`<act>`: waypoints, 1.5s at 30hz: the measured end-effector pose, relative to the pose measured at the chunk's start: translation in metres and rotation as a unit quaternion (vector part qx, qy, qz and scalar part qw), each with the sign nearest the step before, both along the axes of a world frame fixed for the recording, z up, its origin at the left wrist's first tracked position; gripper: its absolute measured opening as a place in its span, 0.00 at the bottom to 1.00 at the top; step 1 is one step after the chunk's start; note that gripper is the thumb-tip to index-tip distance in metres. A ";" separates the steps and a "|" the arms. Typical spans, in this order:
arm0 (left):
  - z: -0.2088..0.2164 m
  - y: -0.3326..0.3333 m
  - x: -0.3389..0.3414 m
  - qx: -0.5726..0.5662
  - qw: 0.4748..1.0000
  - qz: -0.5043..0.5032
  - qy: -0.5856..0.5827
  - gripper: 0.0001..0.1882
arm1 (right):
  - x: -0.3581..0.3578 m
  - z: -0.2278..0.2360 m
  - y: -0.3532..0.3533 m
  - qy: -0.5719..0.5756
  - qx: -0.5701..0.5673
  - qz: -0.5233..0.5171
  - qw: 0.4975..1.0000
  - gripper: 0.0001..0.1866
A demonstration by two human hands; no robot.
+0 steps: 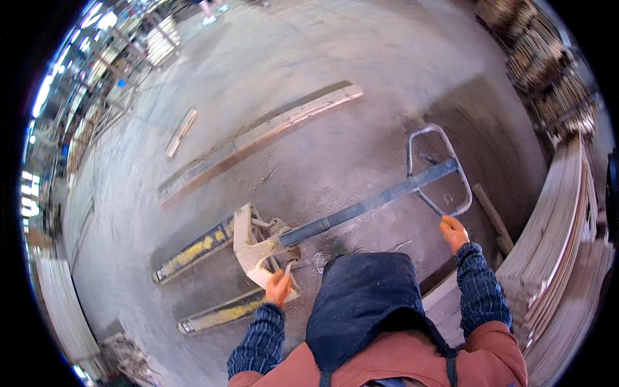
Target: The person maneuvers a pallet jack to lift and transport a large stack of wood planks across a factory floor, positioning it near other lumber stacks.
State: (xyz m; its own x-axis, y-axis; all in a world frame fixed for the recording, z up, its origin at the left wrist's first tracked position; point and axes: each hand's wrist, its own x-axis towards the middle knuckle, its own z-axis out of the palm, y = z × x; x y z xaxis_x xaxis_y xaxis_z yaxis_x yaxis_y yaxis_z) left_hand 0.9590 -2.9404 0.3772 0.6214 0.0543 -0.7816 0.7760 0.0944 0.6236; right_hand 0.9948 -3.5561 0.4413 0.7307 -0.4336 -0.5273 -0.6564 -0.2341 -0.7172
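Right hand (454, 234) grips the loop handle (468, 191) of the pallet jack (380, 200); left hand (278, 287), near its forks (225, 315), can't be read; a central hold should steer straighter.

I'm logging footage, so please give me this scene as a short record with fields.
Equipment: yellow-and-black metal pallet jack with grey metal loop handle
Right hand: at the handle's near corner
Left hand: by the jack's pale metal frame; contact unclear
Floor: long pale wooden beam; short pale wooden strip
Right side: stacked thin pale wooden sheets
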 end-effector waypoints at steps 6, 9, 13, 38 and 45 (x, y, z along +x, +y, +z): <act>0.076 -0.133 0.062 0.031 0.975 0.200 -0.093 0.29 | 0.102 -0.048 -0.125 0.050 -0.215 0.130 0.967 0.36; 0.070 -0.187 0.013 0.070 0.955 0.286 -0.043 0.34 | 0.147 -0.092 -0.189 0.065 -0.276 0.129 0.950 0.46; 0.042 -0.277 -0.121 0.177 0.925 0.332 0.057 0.35 | 0.186 -0.141 -0.231 0.089 -0.041 0.107 0.989 0.47; 0.343 -0.361 0.028 0.135 0.783 -0.014 -0.607 0.35 | 0.228 0.297 0.036 -0.175 0.249 0.579 0.756 0.27; 0.402 -0.330 0.044 0.428 0.632 0.068 -0.642 0.31 | 0.234 0.333 0.176 -0.342 0.250 0.526 0.737 0.16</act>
State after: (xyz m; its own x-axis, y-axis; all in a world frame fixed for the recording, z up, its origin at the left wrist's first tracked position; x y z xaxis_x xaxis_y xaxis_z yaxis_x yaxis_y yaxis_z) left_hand 1.0033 -3.2703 0.7794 0.6583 0.2368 0.7146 -0.4005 -0.6936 0.5988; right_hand 1.2288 -3.3805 0.7738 0.6928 0.6874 0.2180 0.2552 0.0491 -0.9656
